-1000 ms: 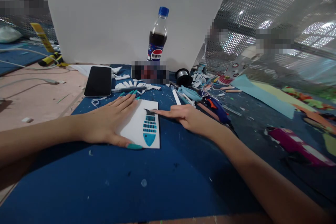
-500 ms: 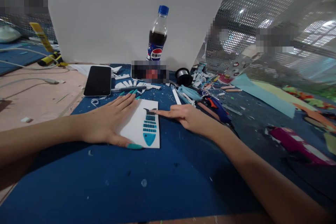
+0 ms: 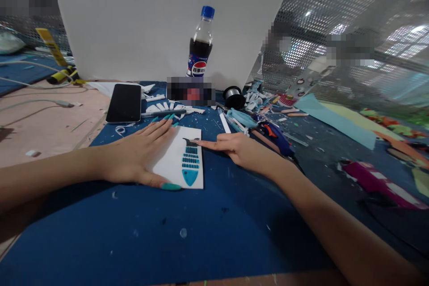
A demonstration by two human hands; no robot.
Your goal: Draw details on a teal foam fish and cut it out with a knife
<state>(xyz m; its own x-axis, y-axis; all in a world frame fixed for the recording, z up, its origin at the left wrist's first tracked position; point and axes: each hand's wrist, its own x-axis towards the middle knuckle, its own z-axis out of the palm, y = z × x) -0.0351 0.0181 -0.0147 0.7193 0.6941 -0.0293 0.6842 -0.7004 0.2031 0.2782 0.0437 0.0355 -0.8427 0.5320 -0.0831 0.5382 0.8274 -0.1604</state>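
A white rectangular board lies flat on the blue mat. My left hand rests spread across its left part, fingers stretched out, with long teal nails. Along the board's right side is a fish-skeleton design, with a blue head at the near end, striped bars in the middle and a dark tail at the far end. My right hand reaches in from the right. Its index finger is straight and its tip touches the dark tail; the other fingers are curled, and I see nothing held in them.
Behind the board are a black phone, white scraps, a cola bottle and a wire spool. To the right are a blue glue gun, coloured sheets and a magenta object. A white panel stands behind.
Both hands and the board stay in nearly the same place. The whole view has shifted very slightly.
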